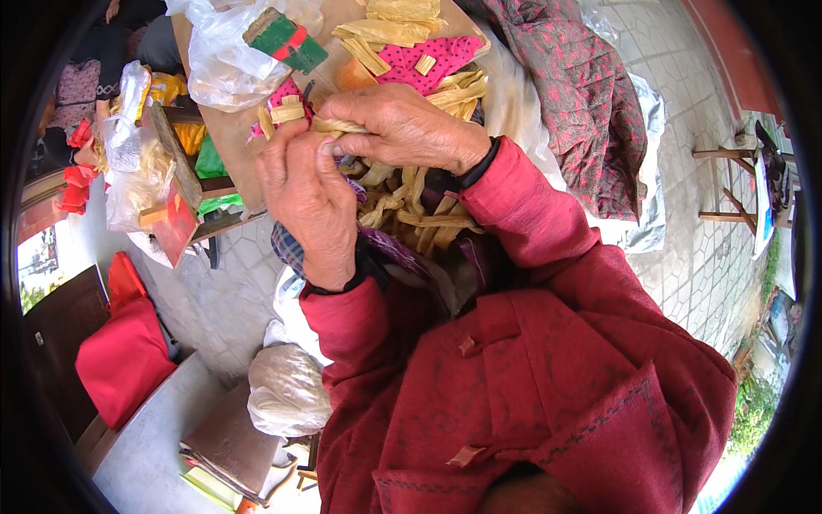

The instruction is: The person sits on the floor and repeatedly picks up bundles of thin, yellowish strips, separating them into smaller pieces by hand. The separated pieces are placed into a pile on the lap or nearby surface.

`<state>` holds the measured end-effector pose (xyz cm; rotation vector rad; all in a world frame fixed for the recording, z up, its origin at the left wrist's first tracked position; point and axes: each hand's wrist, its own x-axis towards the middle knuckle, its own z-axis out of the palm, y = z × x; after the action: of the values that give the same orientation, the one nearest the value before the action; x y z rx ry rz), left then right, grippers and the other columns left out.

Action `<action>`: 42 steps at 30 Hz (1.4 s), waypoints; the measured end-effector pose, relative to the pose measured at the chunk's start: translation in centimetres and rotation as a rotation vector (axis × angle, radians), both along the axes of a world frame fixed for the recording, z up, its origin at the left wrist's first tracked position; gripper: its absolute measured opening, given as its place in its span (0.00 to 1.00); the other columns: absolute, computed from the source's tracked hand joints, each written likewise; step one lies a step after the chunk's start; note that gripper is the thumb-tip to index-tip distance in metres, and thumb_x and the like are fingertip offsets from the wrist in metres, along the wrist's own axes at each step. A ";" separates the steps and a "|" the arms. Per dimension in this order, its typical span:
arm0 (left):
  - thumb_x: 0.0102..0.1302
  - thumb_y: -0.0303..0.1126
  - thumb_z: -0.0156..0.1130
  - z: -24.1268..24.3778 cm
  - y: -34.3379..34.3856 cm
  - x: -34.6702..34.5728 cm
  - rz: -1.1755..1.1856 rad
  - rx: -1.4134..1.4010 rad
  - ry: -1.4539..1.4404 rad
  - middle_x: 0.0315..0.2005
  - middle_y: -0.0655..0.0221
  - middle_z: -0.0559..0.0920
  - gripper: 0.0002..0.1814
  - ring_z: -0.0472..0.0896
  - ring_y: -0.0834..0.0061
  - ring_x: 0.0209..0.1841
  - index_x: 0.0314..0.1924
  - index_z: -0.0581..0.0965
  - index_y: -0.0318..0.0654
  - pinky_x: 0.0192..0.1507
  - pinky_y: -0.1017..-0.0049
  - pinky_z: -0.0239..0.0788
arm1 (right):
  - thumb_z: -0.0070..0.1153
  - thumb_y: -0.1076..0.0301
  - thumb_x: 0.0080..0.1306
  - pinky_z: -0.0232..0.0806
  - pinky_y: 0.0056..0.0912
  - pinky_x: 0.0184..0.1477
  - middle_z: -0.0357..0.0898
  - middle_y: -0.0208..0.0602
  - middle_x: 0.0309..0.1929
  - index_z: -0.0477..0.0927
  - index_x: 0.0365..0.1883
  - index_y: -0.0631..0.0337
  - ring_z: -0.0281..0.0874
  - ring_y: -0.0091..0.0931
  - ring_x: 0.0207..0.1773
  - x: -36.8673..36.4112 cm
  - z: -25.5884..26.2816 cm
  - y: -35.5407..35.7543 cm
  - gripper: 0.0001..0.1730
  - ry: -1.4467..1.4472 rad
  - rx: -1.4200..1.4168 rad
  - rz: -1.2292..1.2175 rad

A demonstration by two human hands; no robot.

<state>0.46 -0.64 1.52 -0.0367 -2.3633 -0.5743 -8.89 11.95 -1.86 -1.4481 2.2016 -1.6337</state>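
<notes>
Between my two hands is a short twisted strand of pale yellow dried plant fibre (338,126), which looks like husk. My left hand (307,199) pinches its left end with thumb and fingers. Close beside it, my right hand (401,125) grips the strand's other end. Below the hands, a heap of twisted husk cord (408,205) lies on my lap over purple-edged cloth (401,254). Flat husk pieces (287,110) rest on pink dotted cloth (443,58) just beyond my fingers. My palms are turned away, so part of the strand is hidden.
A wooden board (241,135) ahead carries husk sheets (392,29), a clear plastic bag (225,58) and a green-and-red block (288,42). Patterned fabric (578,109) drapes at the right. At left are a small bench (173,154) and a red-covered chair (125,356). Another person sits at upper left.
</notes>
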 end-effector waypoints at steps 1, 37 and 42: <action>0.63 0.22 0.61 -0.3 0.1 -0.3 -0.002 -0.049 0.000 0.37 0.60 0.79 0.04 0.76 0.59 0.40 0.38 0.78 0.35 0.43 0.64 0.69 | 0.63 0.67 0.61 0.67 0.41 0.36 0.76 0.43 0.32 0.75 0.44 0.62 0.79 0.38 0.35 -0.1 0.0 0.0 0.15 0.050 0.092 -0.038; 0.56 0.12 0.60 -0.6 0.7 -0.5 0.019 0.472 -0.113 0.27 0.70 0.76 0.13 0.75 0.81 0.29 0.40 0.74 0.33 0.35 0.78 0.69 | 0.59 0.65 0.69 0.68 0.22 0.42 0.81 0.24 0.33 0.82 0.40 0.66 0.74 0.13 0.39 -0.7 0.6 1.5 0.11 -0.838 -0.189 0.305; 0.65 0.20 0.62 -0.2 1.6 -0.2 -0.049 0.870 -0.225 0.25 0.74 0.77 0.03 0.70 0.88 0.24 0.38 0.77 0.32 0.26 0.83 0.62 | 0.55 0.64 0.73 0.68 0.19 0.47 0.82 0.23 0.37 0.82 0.45 0.67 0.73 0.13 0.43 -0.4 0.8 1.4 0.13 -0.851 -0.298 0.171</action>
<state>0.21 0.92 1.36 0.3769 -2.1216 -1.6432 -9.33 13.37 -1.11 -0.7049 1.3729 -2.0435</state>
